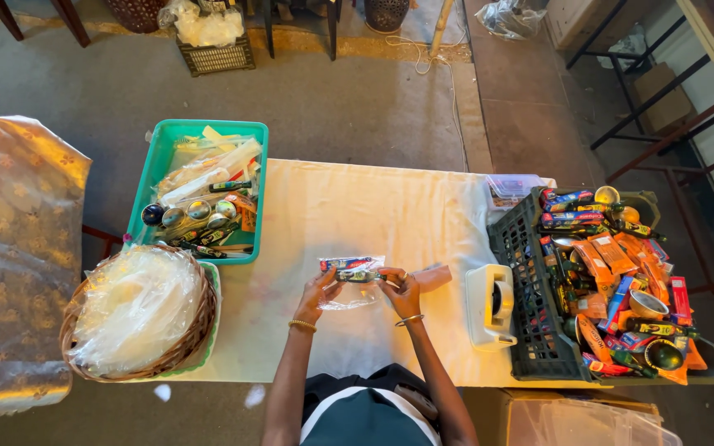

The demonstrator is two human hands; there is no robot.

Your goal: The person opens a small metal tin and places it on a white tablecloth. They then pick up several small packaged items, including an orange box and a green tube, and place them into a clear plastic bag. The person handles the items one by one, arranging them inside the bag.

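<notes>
1. The clear plastic pouch (351, 281) is held just above the white tablecloth (373, 215), near the front middle of the table. It holds a few small colourful items in its upper part, and its long axis runs left to right.
2. The left hand (317, 295) pinches the left end of the pouch with the fingers pressed together on it. The right hand (401, 291) pinches the right end in the same way, so both hands are equally near and the pouch lies between them.
3. The lower part of the pouch hangs loose and empty below the fingers.
4. Just beside the right hand stands a white tape dispenser (489, 307), apart from it.
5. Further right, a dark crate (530, 330) is full of small packets, tubes and round tins.
6. To the left and further back, a green tray (149, 182) holds filled pouches and similar small goods.
7. At the front left, a wicker basket (200, 330) holds a stack of clear bags.
8. Nothing lies between the hands and the dispenser or between the hands and the tray.
</notes>
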